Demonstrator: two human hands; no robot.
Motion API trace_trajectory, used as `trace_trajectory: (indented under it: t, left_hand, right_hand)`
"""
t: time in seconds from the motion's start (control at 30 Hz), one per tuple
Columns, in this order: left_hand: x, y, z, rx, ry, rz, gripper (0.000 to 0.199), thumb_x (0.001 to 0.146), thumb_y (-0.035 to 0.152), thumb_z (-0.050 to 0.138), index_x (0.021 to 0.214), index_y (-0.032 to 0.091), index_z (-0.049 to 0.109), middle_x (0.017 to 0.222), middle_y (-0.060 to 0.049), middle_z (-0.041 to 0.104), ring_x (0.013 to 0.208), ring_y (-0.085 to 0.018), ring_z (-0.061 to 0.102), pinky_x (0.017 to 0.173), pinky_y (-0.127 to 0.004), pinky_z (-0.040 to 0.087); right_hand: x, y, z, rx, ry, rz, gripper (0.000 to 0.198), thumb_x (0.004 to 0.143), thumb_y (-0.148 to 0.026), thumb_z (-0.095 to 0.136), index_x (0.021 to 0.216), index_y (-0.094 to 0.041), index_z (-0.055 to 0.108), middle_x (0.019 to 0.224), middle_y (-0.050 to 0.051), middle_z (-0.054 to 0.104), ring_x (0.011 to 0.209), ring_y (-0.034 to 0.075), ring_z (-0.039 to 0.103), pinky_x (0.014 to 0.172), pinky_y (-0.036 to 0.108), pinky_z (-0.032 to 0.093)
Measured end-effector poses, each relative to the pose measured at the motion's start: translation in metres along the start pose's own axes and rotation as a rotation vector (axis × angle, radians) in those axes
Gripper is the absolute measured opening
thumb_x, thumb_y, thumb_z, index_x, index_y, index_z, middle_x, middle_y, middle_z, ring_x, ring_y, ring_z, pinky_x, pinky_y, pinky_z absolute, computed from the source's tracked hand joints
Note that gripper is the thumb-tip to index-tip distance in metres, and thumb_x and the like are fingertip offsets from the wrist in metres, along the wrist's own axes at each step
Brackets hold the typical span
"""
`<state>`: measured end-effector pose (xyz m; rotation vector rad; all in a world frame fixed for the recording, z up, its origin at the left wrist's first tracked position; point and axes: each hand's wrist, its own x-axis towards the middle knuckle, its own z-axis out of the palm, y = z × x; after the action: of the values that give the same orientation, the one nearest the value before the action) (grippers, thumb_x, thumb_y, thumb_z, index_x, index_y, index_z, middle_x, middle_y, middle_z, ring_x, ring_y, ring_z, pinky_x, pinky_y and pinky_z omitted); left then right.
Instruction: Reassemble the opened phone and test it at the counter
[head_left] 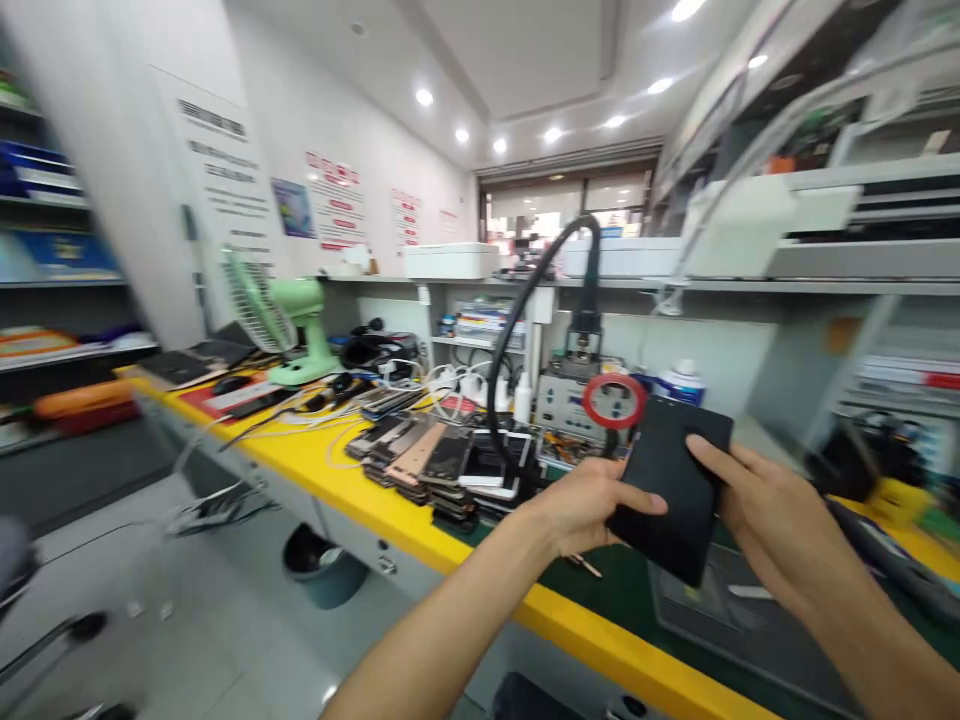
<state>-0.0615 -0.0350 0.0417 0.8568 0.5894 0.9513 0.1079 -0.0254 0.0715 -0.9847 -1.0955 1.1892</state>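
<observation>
A black tablet-like device [675, 485] is held up above the bench, its dark flat face toward me. My left hand [589, 505] grips its left edge, with the thumb lying across the face. On the opposite edge my right hand [765, 505] is closed, its thumb pressed near the upper right corner. Fingers behind the device are mostly hidden. Below it lies a grey tray-like mat [750, 635] on a green work mat [600, 595]. To the left, several phones [442, 455] are stacked in piles.
A red-ringed magnifier [614, 400] and a black flexible arm [510, 330] rise behind the hands. Tangled white cables [450, 385] and a green fan [300, 330] occupy the left bench. The yellow bench edge [390, 525] runs along the front; a bin [322, 570] stands below.
</observation>
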Motion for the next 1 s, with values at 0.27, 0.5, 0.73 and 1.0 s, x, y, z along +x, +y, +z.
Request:
trace_trajectory:
  t: [0.27, 0.5, 0.73, 1.0]
  left_hand:
    - [-0.157, 0.013, -0.063, 0.078, 0.311, 0.103, 0.044, 0.048, 0.029, 0.089, 0.086, 0.013, 0.075, 0.080, -0.008, 0.073, 0.070, -0.016, 0.068, 0.069, -0.026, 0.057]
    - [-0.291, 0.072, -0.158, 0.442, 0.634, 0.097, 0.048, 0.078, 0.055, 0.074, 0.086, 0.008, 0.075, 0.086, -0.015, 0.075, 0.076, -0.021, 0.070, 0.072, -0.033, 0.056]
    - [-0.382, 0.163, -0.320, 0.912, 1.426, 0.183, 0.034, 0.096, 0.037, 0.061, 0.122, 0.016, 0.061, 0.123, -0.009, 0.063, 0.105, -0.024, 0.064, 0.089, -0.044, 0.056]
    - [-0.380, 0.217, -0.476, 1.366, 1.707, 0.086, 0.034, 0.096, 0.035, 0.061, 0.126, 0.019, 0.060, 0.130, -0.011, 0.060, 0.110, -0.024, 0.062, 0.093, -0.045, 0.055]
  right_hand:
    - [-0.068, 0.039, 0.108, -0.219, -0.608, 0.349, 0.045, 0.063, -0.046, 0.087, 0.097, -0.018, 0.078, 0.095, 0.012, 0.080, 0.076, 0.030, 0.073, 0.066, 0.038, 0.063]
    - [-0.085, 0.068, 0.265, -0.037, -0.897, 0.498, 0.025, 0.078, -0.027, 0.080, 0.096, -0.011, 0.073, 0.087, 0.013, 0.078, 0.073, 0.025, 0.074, 0.065, 0.036, 0.062]
    - [-0.066, 0.120, 0.449, 0.045, -0.810, 0.544, 0.027, 0.098, -0.032, 0.062, 0.119, -0.015, 0.063, 0.111, 0.007, 0.069, 0.089, 0.018, 0.070, 0.075, 0.036, 0.060]
    - [-0.047, 0.179, 0.571, 0.101, -0.679, 0.512, 0.033, 0.098, -0.033, 0.062, 0.127, -0.018, 0.060, 0.127, 0.010, 0.063, 0.105, 0.023, 0.066, 0.088, 0.044, 0.057]
